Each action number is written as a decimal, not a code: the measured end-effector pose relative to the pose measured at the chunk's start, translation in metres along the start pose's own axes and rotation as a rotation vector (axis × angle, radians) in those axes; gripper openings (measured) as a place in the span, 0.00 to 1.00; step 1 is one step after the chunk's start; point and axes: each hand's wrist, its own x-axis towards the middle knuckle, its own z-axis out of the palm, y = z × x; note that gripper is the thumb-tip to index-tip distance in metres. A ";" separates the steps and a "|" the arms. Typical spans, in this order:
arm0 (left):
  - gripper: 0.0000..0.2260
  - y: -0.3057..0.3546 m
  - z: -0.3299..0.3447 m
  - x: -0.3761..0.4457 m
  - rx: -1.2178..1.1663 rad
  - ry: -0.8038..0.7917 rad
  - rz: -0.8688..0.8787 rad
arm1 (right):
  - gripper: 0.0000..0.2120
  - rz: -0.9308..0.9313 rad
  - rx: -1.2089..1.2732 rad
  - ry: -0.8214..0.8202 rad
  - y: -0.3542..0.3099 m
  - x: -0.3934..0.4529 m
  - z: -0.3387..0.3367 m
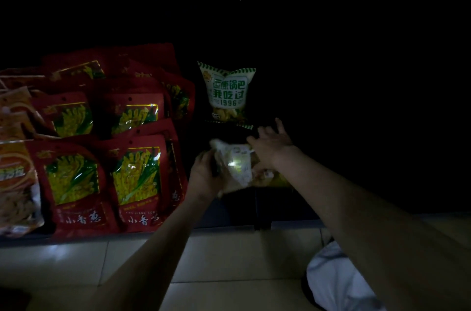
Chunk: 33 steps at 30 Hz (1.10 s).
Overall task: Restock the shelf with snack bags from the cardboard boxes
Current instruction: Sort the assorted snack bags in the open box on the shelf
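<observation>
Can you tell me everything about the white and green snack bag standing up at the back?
The white and green snack bag stands upright, alone, deep on the dark shelf, right of the red bags. It looks like shiny plastic, puffy, with crimped green-striped edges, green characters, "1996", and yellowish snacks pictured at the bottom. No hand touches it; both hands are lower, nearer the camera.

Pale floor tiles (pixel 216 254) below, white cloth (pixel 339 282) at lower right.

Glossy red plastic snack pouches (pixel 102 165) with clear, light-catching windows crowd a dark shelf (pixel 229 228), beside a smooth white-and-green printed bag (pixel 227 92); pale floor tiles (pixel 76 264) below show a dull sheen.
</observation>
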 end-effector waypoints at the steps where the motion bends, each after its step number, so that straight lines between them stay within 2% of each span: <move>1: 0.24 0.000 0.000 0.000 0.017 0.037 -0.091 | 0.37 0.070 0.044 -0.040 0.008 -0.006 0.004; 3: 0.22 0.007 0.008 -0.006 -0.116 -0.029 -0.311 | 0.39 0.189 0.342 -0.068 0.017 -0.014 0.017; 5: 0.21 0.024 0.018 -0.013 -0.477 -0.177 -0.451 | 0.41 0.230 0.717 -0.036 0.014 -0.018 0.033; 6: 0.21 0.030 0.022 -0.014 -0.626 -0.220 -0.464 | 0.42 0.243 0.835 -0.015 0.009 -0.021 0.040; 7: 0.22 0.034 0.025 -0.013 -0.725 -0.230 -0.441 | 0.41 0.258 0.916 0.007 0.007 -0.024 0.044; 9: 0.24 0.037 0.023 -0.009 -0.752 -0.206 -0.326 | 0.36 0.276 1.067 0.052 0.007 -0.030 0.047; 12: 0.23 0.036 0.001 -0.008 -0.629 -0.032 -0.106 | 0.27 0.223 1.344 0.149 0.008 -0.038 0.035; 14: 0.24 0.035 -0.017 -0.006 -0.562 0.088 0.041 | 0.24 0.159 1.469 0.204 -0.002 -0.038 0.018; 17: 0.31 0.032 -0.036 0.008 -0.463 0.148 0.122 | 0.26 0.109 1.505 0.287 -0.021 -0.022 -0.002; 20: 0.38 0.035 -0.035 0.017 -0.406 0.082 0.018 | 0.24 0.204 1.485 0.318 -0.026 -0.012 -0.010; 25: 0.38 0.048 -0.020 0.014 -0.515 -0.027 -0.042 | 0.24 0.214 1.427 0.181 -0.011 -0.029 -0.004; 30: 0.26 0.070 -0.033 0.003 -0.305 0.156 -0.046 | 0.23 0.287 1.380 0.226 0.024 -0.053 -0.010; 33: 0.25 0.100 -0.033 -0.007 -0.283 0.138 -0.055 | 0.21 0.313 1.314 0.281 0.055 -0.089 -0.019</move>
